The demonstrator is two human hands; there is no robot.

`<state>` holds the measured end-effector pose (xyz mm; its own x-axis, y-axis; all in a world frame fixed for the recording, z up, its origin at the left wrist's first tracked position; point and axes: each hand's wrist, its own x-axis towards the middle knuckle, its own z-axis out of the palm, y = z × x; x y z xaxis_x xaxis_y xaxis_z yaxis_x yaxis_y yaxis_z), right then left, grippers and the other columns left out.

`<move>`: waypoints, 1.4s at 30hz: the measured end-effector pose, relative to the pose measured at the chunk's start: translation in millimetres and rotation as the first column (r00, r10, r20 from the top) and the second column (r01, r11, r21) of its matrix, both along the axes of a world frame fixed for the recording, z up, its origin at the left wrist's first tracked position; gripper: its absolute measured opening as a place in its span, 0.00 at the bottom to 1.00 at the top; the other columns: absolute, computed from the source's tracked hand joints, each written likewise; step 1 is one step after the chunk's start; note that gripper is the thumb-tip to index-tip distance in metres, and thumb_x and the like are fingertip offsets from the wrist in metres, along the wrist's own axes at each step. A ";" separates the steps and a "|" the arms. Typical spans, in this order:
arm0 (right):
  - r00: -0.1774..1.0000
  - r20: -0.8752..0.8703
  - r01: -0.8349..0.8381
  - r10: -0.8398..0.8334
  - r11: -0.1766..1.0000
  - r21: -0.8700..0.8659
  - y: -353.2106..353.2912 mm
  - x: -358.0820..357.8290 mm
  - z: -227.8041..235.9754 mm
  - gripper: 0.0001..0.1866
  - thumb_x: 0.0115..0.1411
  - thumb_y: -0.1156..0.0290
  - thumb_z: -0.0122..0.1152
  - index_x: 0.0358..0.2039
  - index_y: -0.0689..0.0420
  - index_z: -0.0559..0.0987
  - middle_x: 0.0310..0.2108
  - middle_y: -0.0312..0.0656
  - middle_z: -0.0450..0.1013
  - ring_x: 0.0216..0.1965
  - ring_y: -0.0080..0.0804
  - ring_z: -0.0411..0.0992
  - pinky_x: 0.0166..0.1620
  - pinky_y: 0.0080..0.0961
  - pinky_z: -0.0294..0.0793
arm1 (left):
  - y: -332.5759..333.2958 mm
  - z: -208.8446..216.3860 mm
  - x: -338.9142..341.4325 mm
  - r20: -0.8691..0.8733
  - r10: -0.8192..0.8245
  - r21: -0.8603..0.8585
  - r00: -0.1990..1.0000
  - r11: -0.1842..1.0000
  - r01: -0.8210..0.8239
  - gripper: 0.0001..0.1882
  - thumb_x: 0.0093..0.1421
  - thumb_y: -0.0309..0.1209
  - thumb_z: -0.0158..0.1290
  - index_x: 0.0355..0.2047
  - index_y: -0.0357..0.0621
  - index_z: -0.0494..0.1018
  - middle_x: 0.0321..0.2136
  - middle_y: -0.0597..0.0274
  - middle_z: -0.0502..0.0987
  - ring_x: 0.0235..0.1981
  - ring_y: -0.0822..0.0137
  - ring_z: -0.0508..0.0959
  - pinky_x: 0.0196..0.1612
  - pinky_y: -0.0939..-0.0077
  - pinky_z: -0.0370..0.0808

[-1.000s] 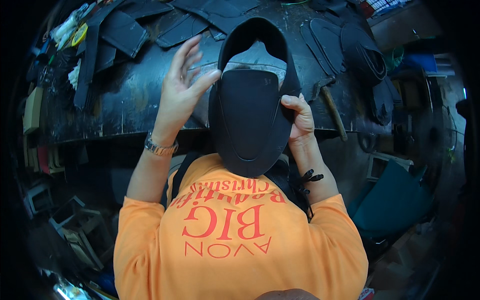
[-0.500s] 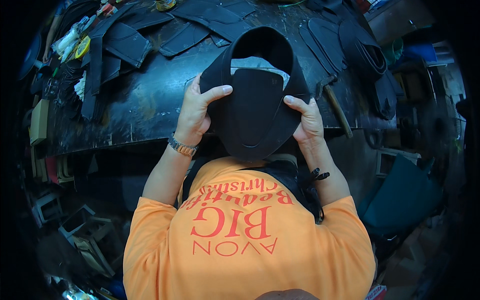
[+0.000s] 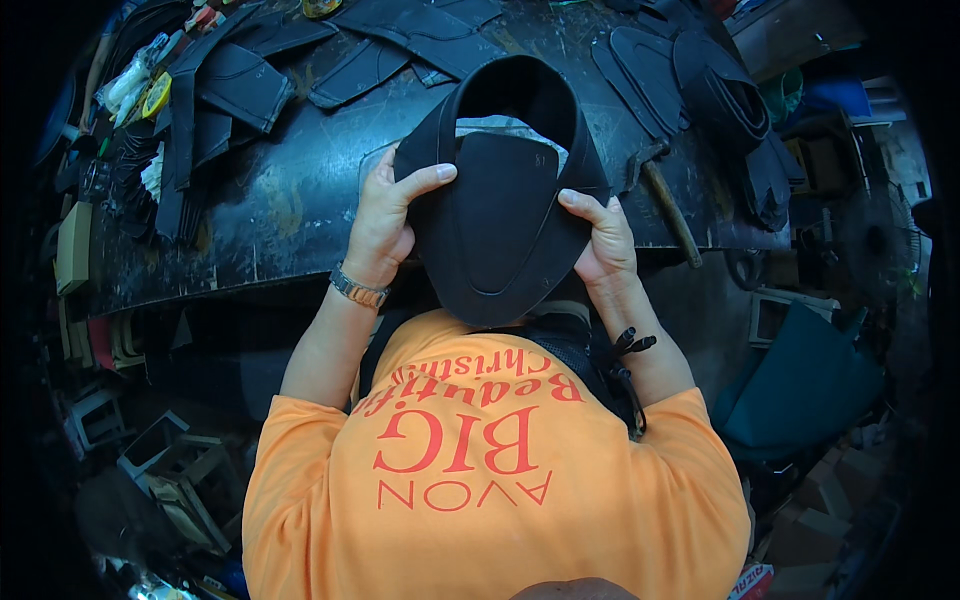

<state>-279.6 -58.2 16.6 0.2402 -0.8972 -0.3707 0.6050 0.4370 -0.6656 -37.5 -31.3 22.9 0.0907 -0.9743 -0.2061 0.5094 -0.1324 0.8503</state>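
We see a dark worktable (image 3: 300,235) stretching across the far side, with an orange shirt (image 3: 470,555) nearest us. Between our hands is the black shoe upper (image 3: 500,225), its open loop away from us and its rounded end toward the shirt; we cannot tell whether it touches the table. Flat black pieces (image 3: 245,90) lie at far left. Our left hand (image 3: 388,215) and right hand (image 3: 607,240) pinch its opposite sides, thumbs on the near face, other fingers mostly hidden. We have a hammer (image 3: 670,212) at right and a metal watch (image 3: 358,289) on our left wrist.
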 end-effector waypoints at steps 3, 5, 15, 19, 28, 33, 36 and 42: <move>0.999 0.034 -0.016 0.017 1.000 -0.018 1.4 -0.9 -1.0 0.31 0.55 0.83 0.66 0.57 0.61 0.64 0.42 0.49 0.76 0.44 0.41 0.78 0.52 0.44 0.79 | -0.7 -3.9 1.7 -0.021 0.007 -0.011 1.000 1.000 -0.008 0.24 0.55 0.24 0.62 0.53 0.38 0.70 0.45 0.58 0.78 0.47 0.67 0.78 0.55 0.73 0.74; 0.996 0.085 -0.036 0.039 0.998 -0.042 1.8 -2.0 -1.6 0.29 0.57 0.82 0.65 0.57 0.61 0.63 0.43 0.49 0.76 0.45 0.41 0.78 0.52 0.43 0.79 | -1.0 -6.5 2.8 -0.045 0.015 -0.017 0.999 1.000 -0.015 0.22 0.57 0.25 0.61 0.52 0.38 0.70 0.44 0.59 0.79 0.47 0.68 0.78 0.54 0.73 0.74; 0.934 0.312 -0.150 0.172 0.984 -0.095 1.8 -5.5 -7.1 0.16 0.72 0.64 0.48 0.52 0.61 0.76 0.50 0.46 0.77 0.50 0.38 0.77 0.56 0.37 0.75 | -1.0 -20.7 18.2 -0.363 -0.117 -0.073 0.924 0.993 0.097 0.15 0.68 0.30 0.51 0.53 0.38 0.72 0.46 0.58 0.79 0.48 0.69 0.78 0.54 0.74 0.76; 0.928 0.341 -0.152 0.152 0.988 -0.029 -0.6 -3.3 -4.2 0.18 0.72 0.62 0.49 0.53 0.61 0.77 0.51 0.47 0.77 0.52 0.42 0.76 0.56 0.39 0.75 | -1.7 -24.1 21.0 -0.426 -0.074 -0.021 0.902 0.997 0.072 0.14 0.70 0.31 0.48 0.51 0.38 0.73 0.46 0.58 0.79 0.48 0.69 0.79 0.53 0.74 0.77; 0.940 0.265 -0.184 0.214 0.974 -0.133 -2.5 -7.0 16.7 0.13 0.66 0.73 0.58 0.50 0.62 0.76 0.46 0.46 0.78 0.46 0.36 0.79 0.51 0.33 0.80 | 4.0 2.7 7.8 0.122 0.106 -0.039 0.987 0.994 -0.102 0.25 0.65 0.35 0.57 0.59 0.40 0.68 0.58 0.54 0.69 0.57 0.63 0.73 0.57 0.75 0.72; 0.951 0.222 -0.181 0.214 0.970 -0.161 -0.2 4.9 21.1 0.11 0.66 0.73 0.59 0.48 0.61 0.78 0.44 0.45 0.79 0.44 0.34 0.80 0.49 0.31 0.81 | 10.4 44.8 1.4 0.824 0.398 -0.498 0.403 0.848 0.181 0.36 0.53 0.45 0.66 0.61 0.53 0.67 0.62 0.53 0.62 0.65 0.52 0.63 0.65 0.48 0.59; 0.951 0.183 -0.215 0.249 0.958 -0.189 1.2 6.6 25.5 0.11 0.66 0.73 0.59 0.47 0.60 0.78 0.43 0.43 0.80 0.43 0.33 0.80 0.49 0.30 0.80 | 7.1 62.2 -4.7 0.859 0.458 -0.509 0.227 0.805 0.304 0.37 0.49 0.48 0.68 0.58 0.57 0.70 0.62 0.54 0.62 0.67 0.50 0.58 0.66 0.36 0.50; 0.961 0.168 -0.200 0.219 0.972 -0.122 5.2 10.6 26.9 0.11 0.66 0.71 0.59 0.46 0.60 0.79 0.43 0.44 0.80 0.42 0.31 0.80 0.48 0.29 0.80 | -10.2 63.5 -8.4 0.921 0.287 -0.385 0.264 0.769 0.510 0.16 0.51 0.40 0.68 0.35 0.47 0.77 0.33 0.65 0.79 0.44 0.62 0.77 0.63 0.60 0.60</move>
